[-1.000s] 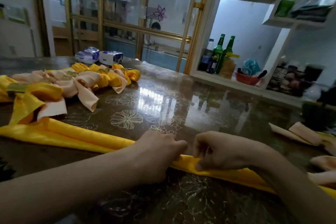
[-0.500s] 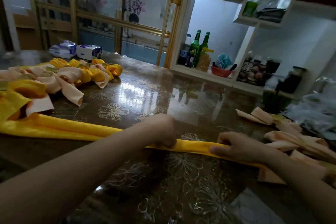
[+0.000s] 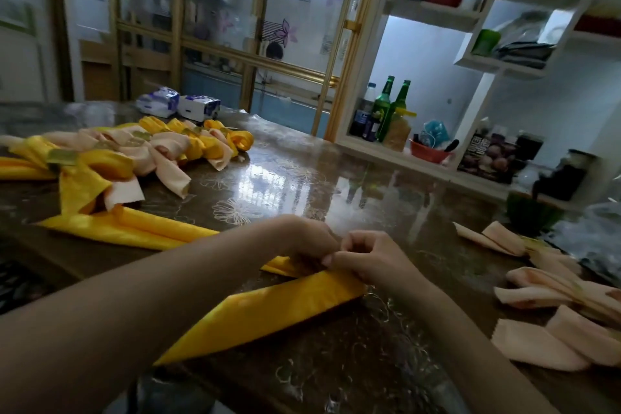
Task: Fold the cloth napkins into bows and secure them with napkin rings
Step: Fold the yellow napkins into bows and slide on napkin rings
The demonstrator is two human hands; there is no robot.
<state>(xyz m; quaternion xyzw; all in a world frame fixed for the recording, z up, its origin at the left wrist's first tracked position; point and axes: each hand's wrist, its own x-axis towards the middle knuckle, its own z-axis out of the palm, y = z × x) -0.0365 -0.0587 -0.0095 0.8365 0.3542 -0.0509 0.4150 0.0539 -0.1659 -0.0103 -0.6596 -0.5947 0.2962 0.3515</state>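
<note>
- While doubled back on itself at the middle of the table [image 3: 336, 185]: one yellow napkin [image 3: 262, 316], folded into a long band, one leg running out toward 9 o'clock, the other laid flat toward 7 o'clock.
- Two hands, both at the bend of that band, touching each other.
- Left hand [image 3: 302, 240]: in from 8 o'clock, back upward, fingers curled down onto the cloth at the bend and gripping it, tips hidden.
- Right hand [image 3: 373, 259]: in from 5 o'clock, thumb and forefinger pinching the top of the fold, remaining fingers curled in loosely.
- At 10 o'clock, one heap of finished bows [image 3: 161, 151], yellow and peach mixed, too overlapped to count; at least three gold napkin rings [image 3: 62, 156] showing among them.
- At 3 to 4 o'clock, peach napkins [image 3: 537, 346], folded flat and overlapping; roughly five, exact number unclear.
- At 11 o'clock on the far table edge, two white-and-blue packs [image 3: 198, 106], side by side.
- At 1 o'clock, beyond the table, two green bottles [image 3: 383, 107], upright, next to each other on a low shelf [image 3: 376, 153].
</note>
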